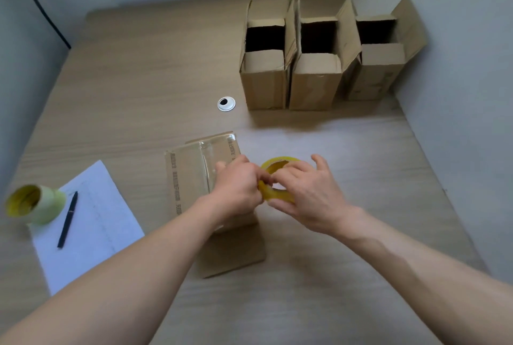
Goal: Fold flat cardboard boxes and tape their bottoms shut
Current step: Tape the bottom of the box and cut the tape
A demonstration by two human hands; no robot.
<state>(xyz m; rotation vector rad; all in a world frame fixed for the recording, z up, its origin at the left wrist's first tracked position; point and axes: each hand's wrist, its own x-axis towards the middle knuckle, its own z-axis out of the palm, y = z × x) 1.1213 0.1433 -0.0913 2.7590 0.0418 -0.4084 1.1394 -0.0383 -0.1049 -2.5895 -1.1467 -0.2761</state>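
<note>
1. Yellow, glossy tape on a ring-shaped roll (277, 178) is held just right of the frame's centre, and the likeliest trouble starts there: if the strip is being torn or its end picked free, as the pinching suggests, it could split lengthwise or fold back and stick to itself.
2. Skin could also be caught by the sticky side, since the fingertips of both hands are pressed together at the roll's left edge.
3. The brown folded cardboard box (194, 175) with clear tape along its upturned seam could be tugged sideways across the pale wood-grain table (138, 80) if the strip is still joined to it; that join cannot be made out.
4. The left hand (238, 189) is closed, its fingers pinching at the roll's near-left rim; exactly what is pinched is hidden.
5. The right hand (308, 194) is curled round the roll, thumb and forefinger across the ring, the little finger spread upward.
6. The box is partly covered by the left hand and forearm, below and left of the roll, at the frame's centre.
7. Three upright open-topped brown cardboard boxes (316, 66) are lined up at the upper right, well apart from the hands.
</note>
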